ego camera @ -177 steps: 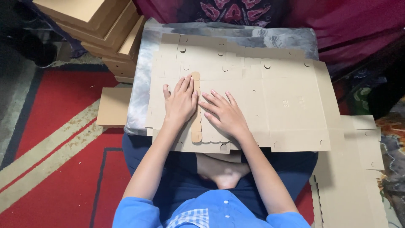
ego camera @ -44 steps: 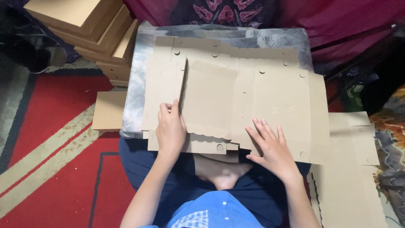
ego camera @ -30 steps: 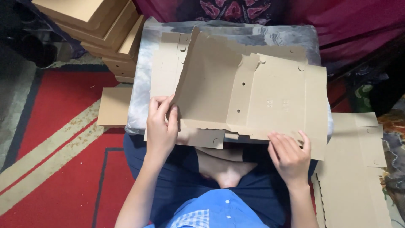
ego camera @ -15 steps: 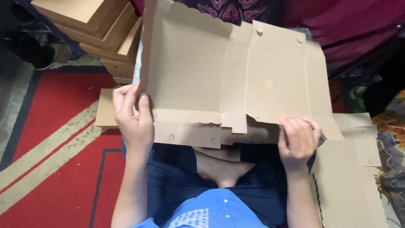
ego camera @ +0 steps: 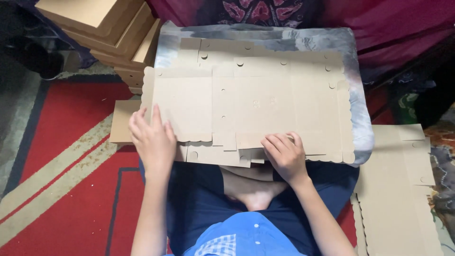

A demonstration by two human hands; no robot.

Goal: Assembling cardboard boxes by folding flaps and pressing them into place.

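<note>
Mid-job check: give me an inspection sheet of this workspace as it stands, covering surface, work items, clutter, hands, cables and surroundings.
Surface: grey mottled board across the person's lap, mostly covered.
Work items: flat die-cut cardboard sheet lying flat on the board, scalloped edges, small punched holes, flaps at the near edge.
Clutter: more flat cardboard blanks on the floor at the right; one cardboard piece pokes out at the left.
Hands: left hand flat on the sheet's near left corner; right hand pressing the near flaps, fingers curled.
Cables: nothing seen.
Surroundings: red patterned rug; stack of folded cardboard boxes upper left; dark red cloth behind.
</note>
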